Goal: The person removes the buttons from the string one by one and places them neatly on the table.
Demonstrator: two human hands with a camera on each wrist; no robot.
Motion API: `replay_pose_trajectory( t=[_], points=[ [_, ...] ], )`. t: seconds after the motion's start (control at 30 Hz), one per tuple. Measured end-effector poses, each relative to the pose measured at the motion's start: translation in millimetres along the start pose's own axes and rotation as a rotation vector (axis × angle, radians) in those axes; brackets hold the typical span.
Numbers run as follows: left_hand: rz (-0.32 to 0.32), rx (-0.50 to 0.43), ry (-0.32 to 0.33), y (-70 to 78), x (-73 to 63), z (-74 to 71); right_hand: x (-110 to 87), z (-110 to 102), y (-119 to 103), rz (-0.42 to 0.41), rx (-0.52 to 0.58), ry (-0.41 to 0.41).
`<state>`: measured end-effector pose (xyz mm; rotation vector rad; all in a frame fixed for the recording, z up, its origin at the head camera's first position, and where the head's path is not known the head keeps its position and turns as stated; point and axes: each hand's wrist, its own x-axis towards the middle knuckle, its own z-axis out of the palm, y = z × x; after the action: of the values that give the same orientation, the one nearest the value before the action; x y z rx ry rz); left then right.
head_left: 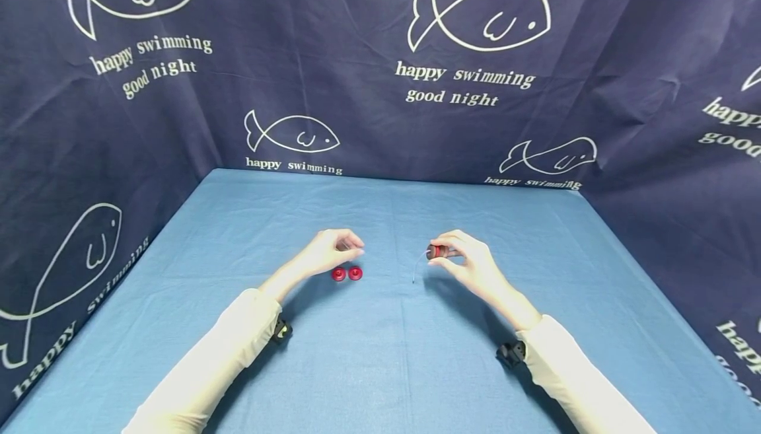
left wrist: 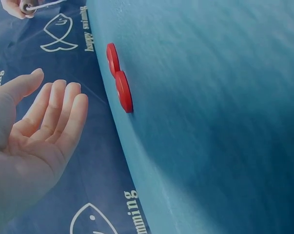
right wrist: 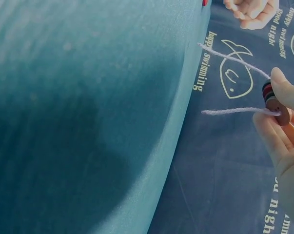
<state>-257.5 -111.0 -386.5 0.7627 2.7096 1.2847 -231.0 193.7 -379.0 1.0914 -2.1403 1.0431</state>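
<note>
My right hand [head_left: 470,259] pinches a short stack of threaded round discs [head_left: 436,252], brown, red and dark, between thumb and fingers above the table. A pale lilac string [right wrist: 234,59] comes out of both ends of the stack, and its two loose ends stick out away from the palm. My left hand [head_left: 329,250] hovers with relaxed fingers and holds nothing; in the left wrist view its palm shows bare. Just below it on the cloth lie two red round discs [head_left: 338,274], side by side, the right-hand red disc [head_left: 355,273] touching or nearly touching its neighbour.
A blue cloth [head_left: 368,355] covers the table, with a fold line down its middle. Dark blue curtains [head_left: 368,77] with white fish drawings and lettering stand behind and at both sides. A small black camera [head_left: 511,353] is worn under the right wrist.
</note>
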Motion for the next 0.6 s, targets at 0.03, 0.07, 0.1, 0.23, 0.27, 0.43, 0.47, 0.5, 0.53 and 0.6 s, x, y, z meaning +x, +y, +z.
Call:
replay_pose_trajectory(
  t=[0.03,0.07,0.1,0.23,0.27,0.43,0.47,0.5,0.53,0.6],
  points=[
    [0.001,0.0,0.0,0.9,0.2,0.5,1.6,-0.8,-4.4,-0.008,-0.005,0.005],
    [0.001,0.001,0.0,1.7,0.4,1.1,1.5,-1.1,-4.2,-0.007,-0.006,0.004],
    [-0.001,0.001,0.0,2.6,0.6,1.7,1.5,-1.3,-4.0,-0.007,-0.007,0.004],
    [-0.001,-0.011,-0.001,5.9,1.9,4.3,2.2,-2.8,-4.8,0.013,-0.011,-0.005],
    [0.001,-0.008,-0.001,6.6,2.4,5.2,0.8,-2.2,-0.7,0.019,-0.007,-0.008],
    [0.019,0.005,0.002,9.7,5.3,10.6,2.6,-0.7,-2.1,0.001,-0.006,0.012],
    [0.019,0.008,0.001,10.4,5.7,11.5,3.2,-0.6,-3.6,-0.005,-0.004,0.016],
    [0.02,0.003,-0.002,11.3,6.0,12.4,3.9,-0.6,-5.6,-0.01,-0.005,0.02],
    [0.02,-0.007,-0.007,12.3,6.4,13.3,4.9,-0.9,-8.7,-0.015,-0.005,0.024],
    [0.019,-0.027,-0.019,14.4,7.2,15.1,7.5,-2.6,-17.0,-0.023,-0.007,0.029]
  ],
)
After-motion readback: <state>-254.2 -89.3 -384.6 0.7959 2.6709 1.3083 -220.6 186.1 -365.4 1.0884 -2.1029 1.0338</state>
